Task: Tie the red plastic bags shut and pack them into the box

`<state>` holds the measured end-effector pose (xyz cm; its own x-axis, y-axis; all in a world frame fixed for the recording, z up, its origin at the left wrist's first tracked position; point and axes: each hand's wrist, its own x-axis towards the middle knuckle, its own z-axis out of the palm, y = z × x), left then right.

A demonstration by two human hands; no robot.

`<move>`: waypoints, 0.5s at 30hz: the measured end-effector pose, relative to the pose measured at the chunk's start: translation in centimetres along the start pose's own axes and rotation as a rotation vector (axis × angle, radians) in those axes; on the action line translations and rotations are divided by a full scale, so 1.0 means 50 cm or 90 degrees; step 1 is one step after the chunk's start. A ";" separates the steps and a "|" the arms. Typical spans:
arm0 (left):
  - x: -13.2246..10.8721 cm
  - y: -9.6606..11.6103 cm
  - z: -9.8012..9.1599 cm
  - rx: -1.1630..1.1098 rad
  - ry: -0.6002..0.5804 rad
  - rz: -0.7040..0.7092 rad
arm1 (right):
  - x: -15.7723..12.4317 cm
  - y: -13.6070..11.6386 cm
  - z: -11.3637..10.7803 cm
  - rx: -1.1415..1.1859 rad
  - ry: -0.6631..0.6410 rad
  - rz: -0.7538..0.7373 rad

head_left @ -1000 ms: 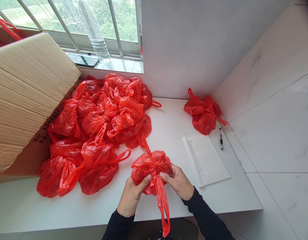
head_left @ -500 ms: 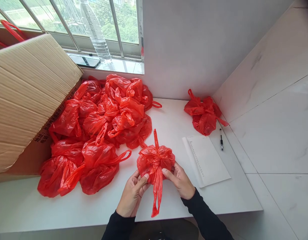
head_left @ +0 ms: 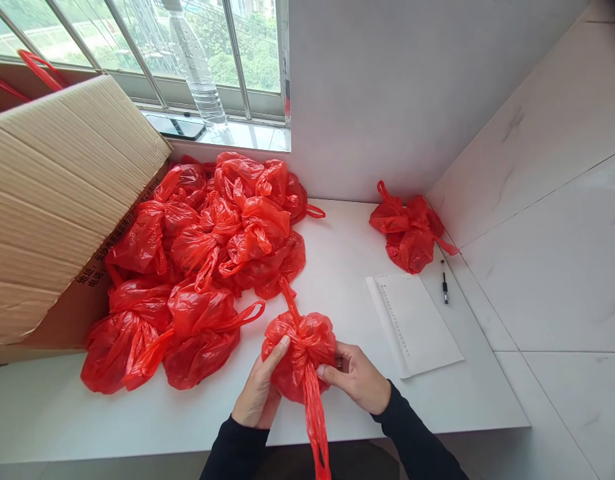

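Note:
Between my two hands is a knotted red plastic bag (head_left: pixel 300 350), one handle pointing away and the other hanging toward me past the table's front edge. My left hand (head_left: pixel 260 390) grips its left side, thumb on top. On the right side my right hand (head_left: pixel 354 377) holds it, the thumb beside the knot. What the bag contains is hidden. Just left of it lies a pile of similar tied red bags (head_left: pixel 207 233), the nearest one (head_left: pixel 202 340) with a loop stretching toward the held bag.
A cardboard box (head_left: pixel 62 213) stands open at the left. Another red bag (head_left: pixel 407 230) sits in the back right corner, near a pen (head_left: pixel 445 287) and white paper (head_left: pixel 420 327). A water bottle (head_left: pixel 202 87) and a phone (head_left: pixel 174 125) rest on the windowsill.
The held bag has come slightly down and left, tilted so its near handle hangs lower. My left thumb has moved up its side. The view has shifted a little.

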<state>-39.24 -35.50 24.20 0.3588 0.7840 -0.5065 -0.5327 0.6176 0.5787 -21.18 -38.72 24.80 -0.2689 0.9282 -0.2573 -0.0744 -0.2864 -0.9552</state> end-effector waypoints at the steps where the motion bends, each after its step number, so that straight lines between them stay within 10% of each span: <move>1: 0.003 -0.001 -0.002 0.006 0.010 0.013 | -0.001 -0.001 0.002 -0.009 -0.016 0.000; 15: -0.015 0.002 0.015 0.116 -0.041 0.090 | 0.011 -0.022 -0.003 -0.011 0.138 -0.069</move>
<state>-38.97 -35.97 25.12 0.3418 0.8620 -0.3744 -0.4354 0.4983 0.7498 -21.09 -37.87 25.67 -0.0483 0.9830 -0.1771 -0.0752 -0.1804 -0.9807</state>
